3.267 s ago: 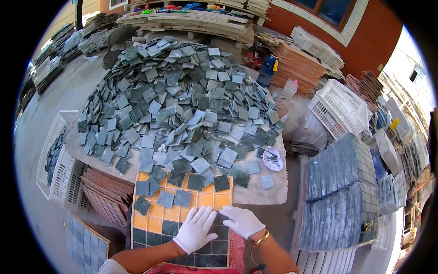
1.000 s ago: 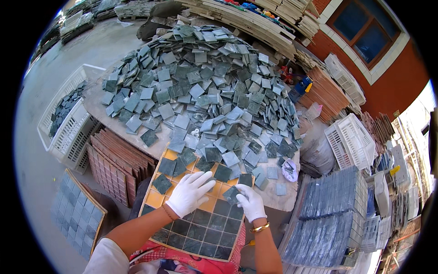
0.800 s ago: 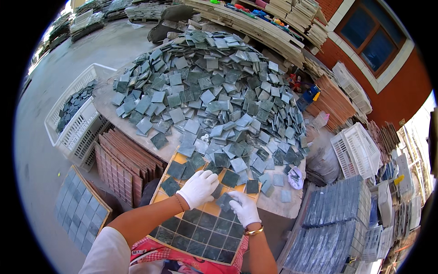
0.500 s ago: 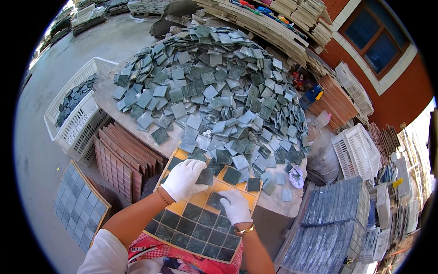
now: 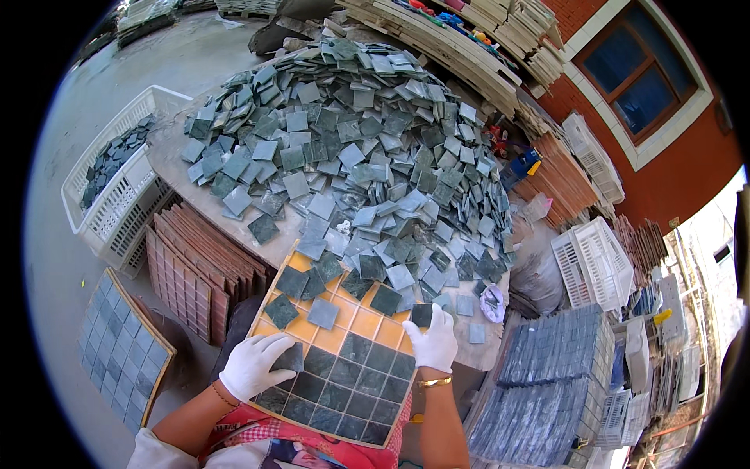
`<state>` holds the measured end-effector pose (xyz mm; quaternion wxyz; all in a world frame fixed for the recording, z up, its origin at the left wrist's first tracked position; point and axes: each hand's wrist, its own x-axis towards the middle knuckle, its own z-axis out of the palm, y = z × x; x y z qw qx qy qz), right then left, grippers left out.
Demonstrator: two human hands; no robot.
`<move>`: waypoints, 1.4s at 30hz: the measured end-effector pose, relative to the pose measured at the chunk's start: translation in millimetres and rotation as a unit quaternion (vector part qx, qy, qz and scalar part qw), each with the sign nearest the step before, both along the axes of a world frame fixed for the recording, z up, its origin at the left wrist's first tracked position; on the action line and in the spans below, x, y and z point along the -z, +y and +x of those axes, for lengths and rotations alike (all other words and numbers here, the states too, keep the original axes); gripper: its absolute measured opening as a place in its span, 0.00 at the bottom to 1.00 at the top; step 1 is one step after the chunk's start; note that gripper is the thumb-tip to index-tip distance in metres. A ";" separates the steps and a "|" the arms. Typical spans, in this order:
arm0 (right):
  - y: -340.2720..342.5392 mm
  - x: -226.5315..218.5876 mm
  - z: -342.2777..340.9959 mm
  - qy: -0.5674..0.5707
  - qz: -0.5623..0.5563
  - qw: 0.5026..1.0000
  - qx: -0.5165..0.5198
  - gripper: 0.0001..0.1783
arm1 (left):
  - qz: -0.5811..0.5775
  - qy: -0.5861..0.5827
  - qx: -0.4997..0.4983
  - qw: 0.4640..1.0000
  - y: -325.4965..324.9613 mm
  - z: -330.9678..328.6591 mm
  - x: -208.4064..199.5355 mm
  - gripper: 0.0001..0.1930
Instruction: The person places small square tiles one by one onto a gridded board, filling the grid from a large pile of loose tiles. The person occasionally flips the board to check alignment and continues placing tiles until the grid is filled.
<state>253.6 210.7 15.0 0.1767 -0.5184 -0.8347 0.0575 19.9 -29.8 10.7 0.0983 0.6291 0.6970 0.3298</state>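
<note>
A yellow grid tray (image 5: 355, 321) lies before me, its near rows filled with dark green square stone tiles (image 5: 336, 391). My left hand (image 5: 256, 367), in a white glove, pinches a grey-green tile (image 5: 290, 357) above the tray's left side, beside the filled rows. At the right edge, my gloved right hand (image 5: 434, 345) has its thumb and finger around a small dark tile (image 5: 422, 315). Several loose tiles, among them a pale one (image 5: 323, 313) and a dark one (image 5: 281, 311), lie askew on the tray's far part.
Beyond the tray a large heap of stone tiles (image 5: 328, 148) covers the table (image 5: 176, 160). Brown grid trays (image 5: 191, 266), a tiled panel (image 5: 125, 352) and a white crate (image 5: 125, 203) stand left. Wrapped tile stacks (image 5: 539, 375) and another crate (image 5: 595, 262) stand right.
My left hand moved nearer and left with a tile. My right hand went from the filled rows to the tile at the right edge. Several loose tiles now show on the tray's far left.
</note>
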 end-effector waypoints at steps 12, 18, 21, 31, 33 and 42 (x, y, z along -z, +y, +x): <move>-11.1 -14.8 10.4 -0.034 -0.180 0.960 -0.211 0.30 | -0.019 -0.020 -0.021 0.999 -21.6 -9.7 5.9 0.28; -20.3 6.2 10.9 0.043 -0.121 0.976 -0.177 0.24 | -0.021 -0.046 -0.003 0.999 -14.1 -6.7 6.1 0.28; -26.5 10.8 7.2 0.036 -0.071 0.985 -0.154 0.21 | -0.028 -0.064 0.012 0.998 -6.9 -0.5 5.9 0.27; -57.5 -9.4 -70.1 0.049 -0.125 0.947 -0.291 0.29 | -0.038 -0.023 0.044 0.998 16.2 -1.0 -0.6 0.24; -57.1 4.3 -87.3 0.034 -0.107 0.940 -0.323 0.28 | -0.037 -0.052 0.025 0.998 6.2 -0.3 3.8 0.24; -29.8 -2.3 -89.4 0.266 -0.370 0.878 -0.148 0.15 | -0.041 -0.453 -0.090 0.886 -31.2 -12.9 27.5 0.18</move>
